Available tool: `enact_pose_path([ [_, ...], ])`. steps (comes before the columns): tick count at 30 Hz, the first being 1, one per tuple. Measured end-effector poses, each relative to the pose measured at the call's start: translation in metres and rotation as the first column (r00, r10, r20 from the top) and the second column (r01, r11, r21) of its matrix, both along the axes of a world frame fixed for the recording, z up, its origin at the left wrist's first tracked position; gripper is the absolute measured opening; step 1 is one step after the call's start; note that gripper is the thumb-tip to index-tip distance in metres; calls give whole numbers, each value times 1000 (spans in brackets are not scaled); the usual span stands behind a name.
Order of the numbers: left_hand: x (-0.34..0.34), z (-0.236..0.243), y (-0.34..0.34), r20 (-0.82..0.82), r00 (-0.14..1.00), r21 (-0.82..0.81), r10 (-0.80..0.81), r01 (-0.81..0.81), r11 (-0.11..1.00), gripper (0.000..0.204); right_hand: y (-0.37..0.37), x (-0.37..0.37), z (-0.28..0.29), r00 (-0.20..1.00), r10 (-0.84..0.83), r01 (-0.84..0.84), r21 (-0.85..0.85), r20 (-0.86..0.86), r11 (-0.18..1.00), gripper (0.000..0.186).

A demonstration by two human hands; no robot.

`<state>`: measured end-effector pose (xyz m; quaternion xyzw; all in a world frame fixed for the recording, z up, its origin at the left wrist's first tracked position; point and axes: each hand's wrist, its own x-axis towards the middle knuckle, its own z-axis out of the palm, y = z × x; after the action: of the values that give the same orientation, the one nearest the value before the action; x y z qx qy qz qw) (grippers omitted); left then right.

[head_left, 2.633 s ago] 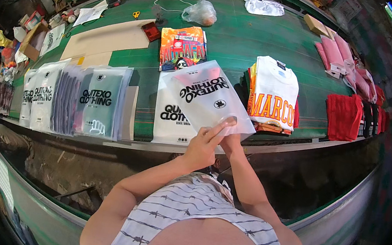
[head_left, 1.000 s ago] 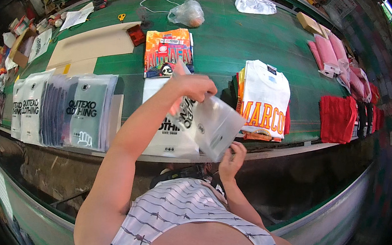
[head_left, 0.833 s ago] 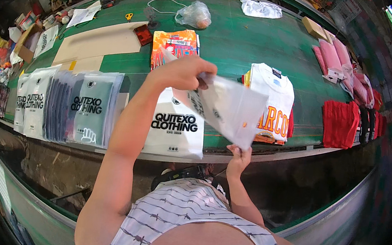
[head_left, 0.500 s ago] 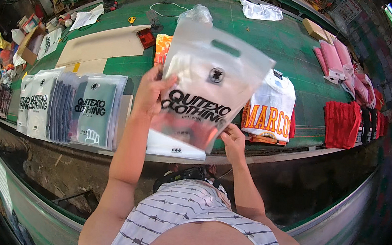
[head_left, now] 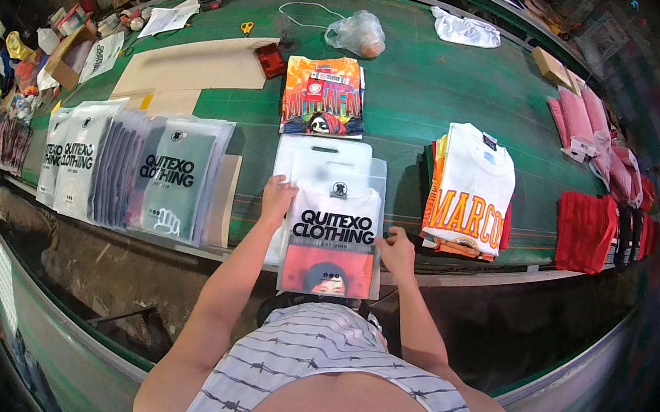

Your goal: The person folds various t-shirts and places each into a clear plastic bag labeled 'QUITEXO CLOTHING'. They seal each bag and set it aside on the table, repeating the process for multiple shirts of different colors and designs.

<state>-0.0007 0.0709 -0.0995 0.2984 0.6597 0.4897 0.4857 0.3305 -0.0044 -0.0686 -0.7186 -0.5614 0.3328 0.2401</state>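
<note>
A frosted plastic garment bag (head_left: 339, 176) with black lettering lies flat before me, its lower end overhanging the table's front edge. Inside it shows a folded white T-shirt (head_left: 313, 194) with a red picture print. My left hand (head_left: 276, 200) is closed at the bag's left edge. On the opposite side, my right hand (head_left: 396, 251) pinches the right edge with bent fingers. Beneath and behind the bag are flat white bags (head_left: 288, 147) with a handle slot. Just beyond these lies a folded orange printed T-shirt (head_left: 320, 71).
Filled garment bags (head_left: 176, 182) stand in a leaning row to the left. A pile of folded T-shirts (head_left: 476, 189) sits right, with red folded garments (head_left: 584, 233) and pink packages (head_left: 576, 119) farther right. Cardboard (head_left: 191, 71), yellow scissors (head_left: 246, 27) and a clear plastic bag (head_left: 356, 33) lie farther back.
The garment bag has come down from a tilted, raised position to lie flat nearer me. Both hands have lowered with it, uncovering the orange T-shirt and the white bags behind.
</note>
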Motion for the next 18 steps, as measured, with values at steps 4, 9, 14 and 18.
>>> enact_pose_path([
  [4, 5, 1, 35, 33, 999, -25, 16, -15, 1000, 61, 46, 5, -23, 997, -46, 52, 101, -58, 994, 56],
  [9, -1, -33, 63, -77, 995, 13, 69, -68, 998, 65, 102, -15, -13, 994, -65, 80, 166, -91, 983, 56],
  [14, 18, -11, 69, -141, 990, 52, 18, -11, 999, 66, 135, -16, -26, 973, -182, 198, 109, -142, 974, 58],
  [18, 13, -15, 70, -262, 964, 53, 30, -17, 998, 70, 145, -16, -40, 961, -112, 148, 130, -253, 980, 53],
])
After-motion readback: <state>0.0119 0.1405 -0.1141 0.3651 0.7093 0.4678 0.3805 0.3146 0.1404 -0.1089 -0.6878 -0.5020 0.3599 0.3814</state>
